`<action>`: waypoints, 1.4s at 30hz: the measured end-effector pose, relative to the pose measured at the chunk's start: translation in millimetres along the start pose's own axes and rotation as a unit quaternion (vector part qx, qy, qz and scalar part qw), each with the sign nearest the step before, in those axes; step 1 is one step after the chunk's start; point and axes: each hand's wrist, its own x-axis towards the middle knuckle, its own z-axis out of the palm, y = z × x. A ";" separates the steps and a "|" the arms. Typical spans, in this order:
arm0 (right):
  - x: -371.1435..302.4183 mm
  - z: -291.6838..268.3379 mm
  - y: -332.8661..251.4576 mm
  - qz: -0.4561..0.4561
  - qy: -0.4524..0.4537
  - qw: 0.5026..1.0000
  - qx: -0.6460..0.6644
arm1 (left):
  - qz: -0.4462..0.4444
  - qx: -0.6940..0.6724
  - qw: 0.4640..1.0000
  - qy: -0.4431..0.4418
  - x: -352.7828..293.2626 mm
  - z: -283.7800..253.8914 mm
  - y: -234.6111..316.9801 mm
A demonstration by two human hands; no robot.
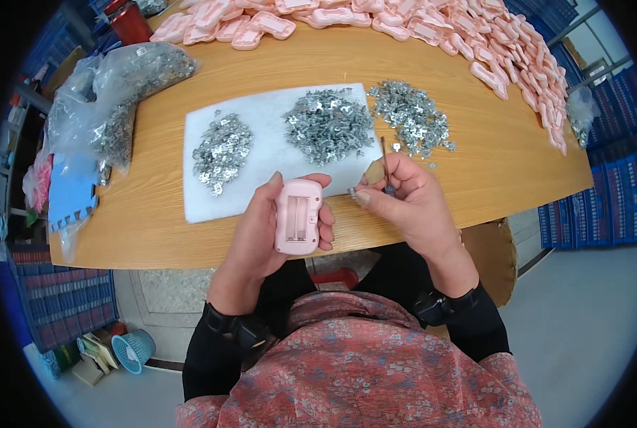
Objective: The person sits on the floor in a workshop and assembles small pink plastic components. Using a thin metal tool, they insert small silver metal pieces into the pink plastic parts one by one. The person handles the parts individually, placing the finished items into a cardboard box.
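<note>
My left hand [255, 227] is wrapped round a pale pink plastic housing [284, 214], its long open battery compartment facing up. To the right, my right hand [422, 210] pinches a small metal contact piece [353, 192] between thumb and forefinger. A thin dark rod-like tool [384, 153] stands up among its fingers; its kind is hard to make out. A tan covering [374, 172] sits on a fingertip. Beyond both hands, a white foam sheet [265, 128] bears a smaller heap of metal pieces [222, 151] at left and a larger heap [329, 125] at right.
Another heap of metal pieces [412, 118] lies on the wooden table [475, 178] beside the sheet. Many pink housings [425, 30] are piled along the far and right edge. Plastic bags of metal parts [111, 100], a blue mat [72, 187] and a red container [128, 21] are at left.
</note>
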 end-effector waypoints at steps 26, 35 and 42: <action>14.6 47.3 0.5 -0.173 0.028 0.917 -0.357 | -0.006 0.038 0.993 0.110 6.9 10.4 -5.3; 13.8 53.4 -13.5 -0.266 -0.021 0.826 -0.498 | -0.007 0.043 0.989 0.138 10.5 11.0 -8.2; 19.8 38.9 -6.6 -0.296 0.002 0.849 -0.438 | -0.025 0.045 0.994 0.101 8.0 10.3 -2.9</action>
